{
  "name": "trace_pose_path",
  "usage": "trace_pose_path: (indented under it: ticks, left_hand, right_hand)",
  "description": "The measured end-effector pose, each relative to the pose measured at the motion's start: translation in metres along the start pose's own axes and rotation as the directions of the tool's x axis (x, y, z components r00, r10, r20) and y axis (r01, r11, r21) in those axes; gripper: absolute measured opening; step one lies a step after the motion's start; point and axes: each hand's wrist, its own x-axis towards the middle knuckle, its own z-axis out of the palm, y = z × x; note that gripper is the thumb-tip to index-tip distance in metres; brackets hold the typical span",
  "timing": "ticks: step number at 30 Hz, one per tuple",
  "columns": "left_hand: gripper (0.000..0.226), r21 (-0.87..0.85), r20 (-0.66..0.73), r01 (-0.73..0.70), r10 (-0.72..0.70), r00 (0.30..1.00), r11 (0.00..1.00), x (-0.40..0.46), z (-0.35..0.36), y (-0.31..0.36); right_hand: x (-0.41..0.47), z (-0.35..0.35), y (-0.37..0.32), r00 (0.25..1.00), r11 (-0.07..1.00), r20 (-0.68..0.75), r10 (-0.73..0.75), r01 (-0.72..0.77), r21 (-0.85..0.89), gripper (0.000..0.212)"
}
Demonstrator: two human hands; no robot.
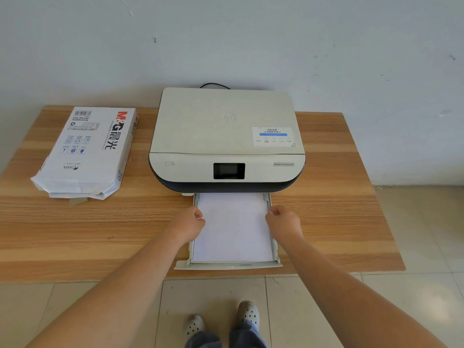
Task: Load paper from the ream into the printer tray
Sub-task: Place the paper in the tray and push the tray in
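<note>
Both hands, left (191, 223) and right (284, 220), fingers curled closed, flank the tray (227, 265) beneath the printer (226, 136), apparently squaring its paper (232, 227).

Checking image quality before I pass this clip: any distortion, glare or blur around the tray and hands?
Head view: wide-angle bending curves the table edges; lighting soft and even, faint shadows; paper in the tray nearly washed out; both hands, left and right, sharp; printer label text too small to read.

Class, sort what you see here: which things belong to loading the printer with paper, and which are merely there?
Part of the job: ream, printer, tray, paper, left hand, right hand.

Merely there: table, cable, shoes.
</note>
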Motion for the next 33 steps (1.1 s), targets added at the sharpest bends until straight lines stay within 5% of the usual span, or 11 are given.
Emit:
trace_pose_path:
  ticks: [5,8,12,21,33]
  left_hand:
    - [0.023,-0.034,-0.018,-0.09,0.09,0.996,0.995,-0.002,-0.007,-0.004]
    - [0.033,0.122,-0.027,-0.208,0.213,0.977,0.971,-0.006,-0.004,-0.011]
    - [0.052,0.526,0.104,-0.406,0.417,0.903,0.748,-0.01,0.014,-0.028]
    - [0.075,0.667,0.282,-0.439,0.341,0.897,0.602,-0.009,0.028,-0.048]
    - [0.077,0.752,0.324,-0.461,0.344,0.881,0.472,-0.005,0.031,-0.045]
  right_hand:
    - [0.002,-0.006,-0.008,0.999,0.998,0.007,-0.053,0.053,0.015,0.038]
    - [0.0,-0.003,-0.006,0.977,0.967,0.092,-0.193,0.205,-0.149,0.036]
    - [-0.007,0.004,0.017,0.844,0.659,0.335,-0.42,0.537,-0.527,0.047]
    - [-0.002,0.006,0.04,0.702,0.369,0.581,-0.411,0.711,-0.598,0.074]
    - [0.003,0.003,0.039,0.667,0.298,0.638,-0.385,0.744,-0.598,0.083]
